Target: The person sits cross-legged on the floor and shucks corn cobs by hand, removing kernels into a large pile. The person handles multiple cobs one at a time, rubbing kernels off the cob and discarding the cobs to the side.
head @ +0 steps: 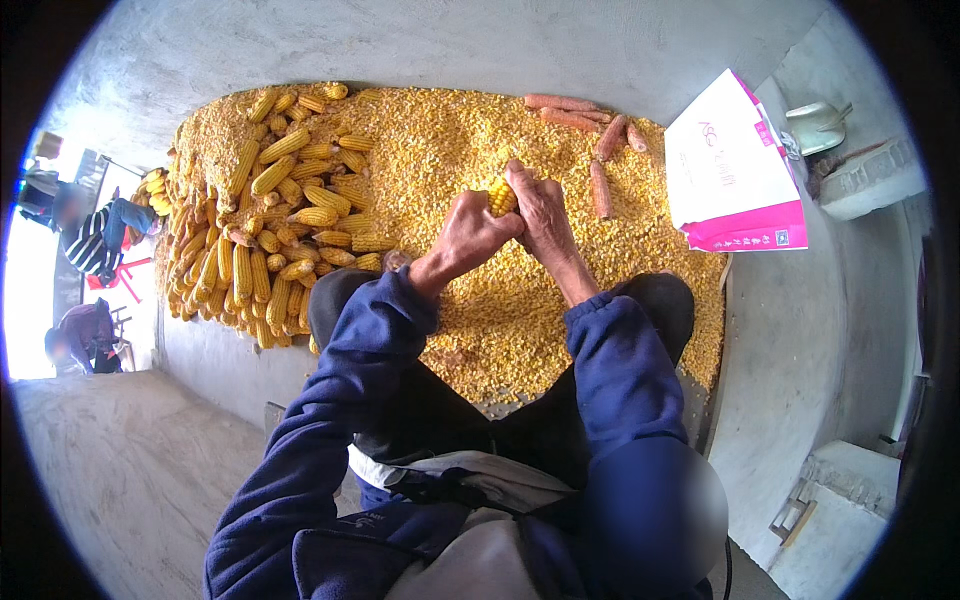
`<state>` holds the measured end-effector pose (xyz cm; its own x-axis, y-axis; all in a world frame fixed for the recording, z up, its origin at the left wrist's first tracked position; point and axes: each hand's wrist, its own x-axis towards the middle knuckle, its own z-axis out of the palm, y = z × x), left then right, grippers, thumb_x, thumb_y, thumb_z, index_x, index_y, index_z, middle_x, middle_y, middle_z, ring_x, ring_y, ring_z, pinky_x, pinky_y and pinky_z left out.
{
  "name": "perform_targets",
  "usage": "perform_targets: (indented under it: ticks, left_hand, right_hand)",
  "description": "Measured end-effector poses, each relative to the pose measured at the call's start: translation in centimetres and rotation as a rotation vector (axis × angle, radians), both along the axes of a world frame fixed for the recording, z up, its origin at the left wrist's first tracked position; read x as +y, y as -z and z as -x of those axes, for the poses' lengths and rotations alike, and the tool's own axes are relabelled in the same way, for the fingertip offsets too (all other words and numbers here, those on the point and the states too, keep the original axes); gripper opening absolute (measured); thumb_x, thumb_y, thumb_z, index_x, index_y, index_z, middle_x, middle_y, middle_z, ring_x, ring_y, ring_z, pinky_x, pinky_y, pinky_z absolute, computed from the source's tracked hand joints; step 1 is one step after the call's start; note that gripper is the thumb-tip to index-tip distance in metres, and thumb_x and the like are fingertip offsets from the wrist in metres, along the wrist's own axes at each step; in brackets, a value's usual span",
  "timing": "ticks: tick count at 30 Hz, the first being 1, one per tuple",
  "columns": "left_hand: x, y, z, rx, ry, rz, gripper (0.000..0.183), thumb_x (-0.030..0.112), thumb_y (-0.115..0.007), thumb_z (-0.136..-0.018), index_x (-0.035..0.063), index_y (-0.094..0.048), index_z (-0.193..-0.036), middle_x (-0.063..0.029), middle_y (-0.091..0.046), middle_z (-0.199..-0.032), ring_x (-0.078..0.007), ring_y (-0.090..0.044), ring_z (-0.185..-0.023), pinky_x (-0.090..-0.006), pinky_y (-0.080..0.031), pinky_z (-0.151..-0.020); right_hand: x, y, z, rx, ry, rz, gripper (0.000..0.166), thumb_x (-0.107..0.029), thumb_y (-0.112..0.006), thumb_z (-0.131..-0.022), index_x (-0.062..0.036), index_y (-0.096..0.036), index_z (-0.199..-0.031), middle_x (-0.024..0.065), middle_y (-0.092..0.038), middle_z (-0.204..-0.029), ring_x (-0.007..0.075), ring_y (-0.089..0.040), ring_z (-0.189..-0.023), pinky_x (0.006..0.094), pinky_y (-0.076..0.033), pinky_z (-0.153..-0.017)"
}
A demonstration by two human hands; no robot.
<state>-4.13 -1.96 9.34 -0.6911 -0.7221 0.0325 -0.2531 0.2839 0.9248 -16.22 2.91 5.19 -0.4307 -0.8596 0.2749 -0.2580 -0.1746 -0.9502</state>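
Note:
A yellow corn cob [501, 196] is gripped between my two hands, above a broad bed of loose corn kernels [450, 142]. My left hand [474, 231] closes around its lower left side. On the other side, my right hand [541, 214] wraps the cob with the thumb lying along its top. Much of the cob is hidden by the fingers. To the left rises a heap of whole corn ears [300, 202], their kernels still on. Several bare reddish cobs [601, 191] lie on the kernels at the upper right.
A white and pink paper bag [731, 176] stands at the right edge of the kernels. Behind it are a metal scoop or shovel head [817, 126] and a concrete block [874, 178]. A grey wall [480, 41] bounds the far side. Two people [94, 236] are by the bright doorway at left.

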Motion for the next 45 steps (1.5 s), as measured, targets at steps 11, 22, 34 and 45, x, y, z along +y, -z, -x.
perform_targets:
  ticks: [11, 22, 34, 45]
  left_hand:
    - [0.0, -0.7, 0.4, 0.016, 0.002, -0.122, 0.028, 0.021, -0.065, -0.067, -0.0066, -0.066, -0.070, -0.0086, -0.059, -0.056, -0.0123, -0.054, -0.051, -0.0354, -0.044, -0.047]
    - [-0.9, 1.5, -1.1, -0.018, 0.097, -0.118, 0.024, 0.019, -0.060, -0.071, 0.0000, -0.052, -0.058, 0.0005, -0.044, -0.049, -0.0074, -0.039, -0.042, -0.0289, -0.028, -0.037]
    - [-0.4, 1.7, -1.0, 0.018, 0.160, 0.083, 0.031, 0.023, -0.063, -0.073, -0.0067, -0.055, -0.067, -0.0011, -0.045, -0.051, -0.0086, -0.042, -0.047, -0.0339, -0.032, -0.041]
    - [-1.4, 3.2, 0.2, -0.279, -0.011, 0.100, 0.040, 0.034, -0.069, -0.068, -0.0050, -0.062, -0.062, -0.0147, -0.049, -0.046, -0.0145, -0.050, -0.044, -0.0383, -0.040, -0.044]
  right_hand:
    - [1.5, -1.6, 1.1, -0.401, -0.209, -0.196, 0.050, -0.051, -0.057, -0.087, -0.0109, -0.053, -0.057, -0.0039, -0.043, -0.046, 0.0063, -0.035, -0.036, 0.0257, -0.025, -0.034]
    - [1.5, -2.3, 0.1, -0.596, -0.211, -0.183, 0.041, -0.039, -0.063, -0.089, -0.0097, -0.057, -0.061, -0.0070, -0.044, -0.049, 0.0023, -0.037, -0.042, 0.0214, -0.025, -0.038]
    - [0.9, -1.1, -0.7, -0.530, -0.054, -0.149, 0.045, -0.040, -0.062, -0.090, -0.0089, -0.054, -0.058, -0.0067, -0.046, -0.053, 0.0033, -0.038, -0.047, 0.0244, -0.028, -0.041]
    - [0.1, 0.1, 0.2, -0.324, -0.026, -0.193, 0.058, -0.052, -0.047, -0.093, -0.0047, -0.050, -0.059, 0.0001, -0.044, -0.052, 0.0119, -0.044, -0.051, 0.0311, -0.033, -0.047]
